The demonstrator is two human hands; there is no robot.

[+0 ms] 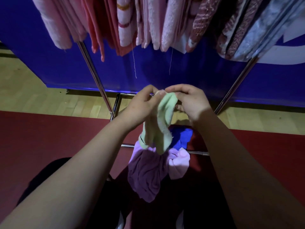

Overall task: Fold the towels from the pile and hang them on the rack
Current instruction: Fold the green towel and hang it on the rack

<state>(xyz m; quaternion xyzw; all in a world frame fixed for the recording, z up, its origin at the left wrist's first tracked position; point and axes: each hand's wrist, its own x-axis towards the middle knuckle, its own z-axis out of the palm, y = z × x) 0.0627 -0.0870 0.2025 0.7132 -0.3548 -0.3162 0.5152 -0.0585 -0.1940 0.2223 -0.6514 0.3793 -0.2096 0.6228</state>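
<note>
Folded towels (pixel 148 22) hang side by side along the rack (pixel 92 70), and a panel (pixel 198 76) stands behind it. In front of the rack, the left hand (pixel 140 104) and right hand (pixel 189 103) meet at the top edge of a small towel (pixel 160 123). It dangles over the pile (pixel 148 176) below.

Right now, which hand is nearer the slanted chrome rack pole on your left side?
Left. The left hand is just right of that pole, apart from it; the right hand is farther over, beyond the green towel both hands pinch.
</note>
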